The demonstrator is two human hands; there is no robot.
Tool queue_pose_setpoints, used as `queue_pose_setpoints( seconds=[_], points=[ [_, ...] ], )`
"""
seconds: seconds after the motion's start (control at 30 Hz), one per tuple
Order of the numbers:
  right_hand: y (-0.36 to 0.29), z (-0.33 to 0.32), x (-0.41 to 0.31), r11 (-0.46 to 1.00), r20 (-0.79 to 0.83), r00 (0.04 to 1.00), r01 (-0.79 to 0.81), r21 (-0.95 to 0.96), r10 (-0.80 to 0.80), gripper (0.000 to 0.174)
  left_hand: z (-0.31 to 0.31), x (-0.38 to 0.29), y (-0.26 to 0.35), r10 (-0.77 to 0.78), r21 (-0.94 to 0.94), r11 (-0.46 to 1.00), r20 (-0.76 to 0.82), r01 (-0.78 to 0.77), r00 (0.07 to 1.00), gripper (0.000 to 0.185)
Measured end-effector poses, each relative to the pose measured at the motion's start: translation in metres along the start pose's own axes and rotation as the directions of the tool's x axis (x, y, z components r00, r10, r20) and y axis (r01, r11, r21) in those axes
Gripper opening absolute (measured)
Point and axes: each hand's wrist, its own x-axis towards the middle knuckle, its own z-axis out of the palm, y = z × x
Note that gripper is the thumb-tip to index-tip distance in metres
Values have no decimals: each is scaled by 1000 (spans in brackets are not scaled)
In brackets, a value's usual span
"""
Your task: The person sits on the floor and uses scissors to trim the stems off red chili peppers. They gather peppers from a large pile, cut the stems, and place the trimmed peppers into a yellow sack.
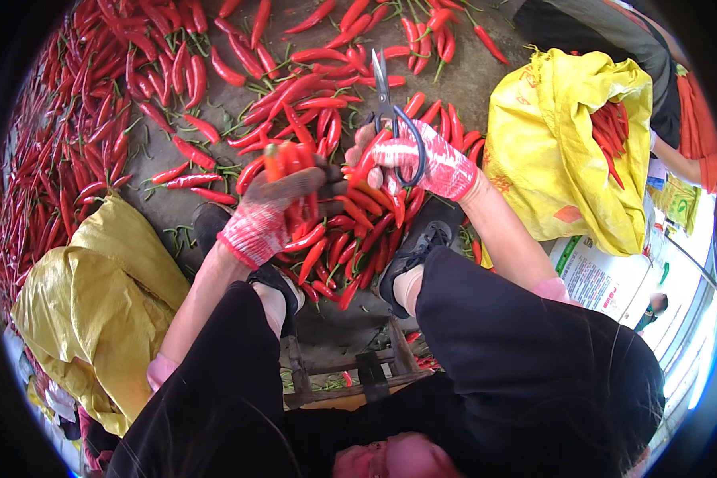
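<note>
My left hand (281, 200), in a red-and-white knitted glove with darkened fingers, is closed around a bunch of red chili peppers (290, 160). To its right, my right hand (415, 156), in a matching glove, has a pair of scissors (384, 95) hooked on it, blades pointing away from me. A red chili also lies between the fingers of my right hand. Below both hands, a heap of red chilies (358, 239) rests on the ground between my shoes. Cut green stems lie scattered nearby.
A large chili pile (77, 119) spreads along the left. A yellow woven sack (538, 149) holding chilies stands at the right, beside a person's dark-clothed leg (609, 48). Another yellow sack (104, 299) lies at the lower left. A wooden stool frame (346, 362) is beneath me.
</note>
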Motion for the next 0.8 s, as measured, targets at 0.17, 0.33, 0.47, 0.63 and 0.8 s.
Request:
queue_pose_setpoints(
  seconds=[0.17,0.33,0.47,0.63,0.8],
  points=[
    [1,26,2,932,77,992,120,-343,-100,30,18,-7,-1,11,367,930,-9,-7,1000,23],
    [-6,8,4,845,-235,905,203,-495,-355,21,16,-22,8,91,321,945,-86,-59,992,24],
    [1,-19,-11,583,-375,867,-128,-803,-327,21,-4,-26,3,88,497,867,-225,36,970,26],
    [56,-14,-10,-22,-186,945,-199,-980,-270,44,-37,-19,-15,225,578,816,-287,-19,931,27],
    [61,-18,-12,115,-212,933,-186,-976,-289,32,-49,-9,-20,365,742,669,-278,-43,889,21]
  ],
)
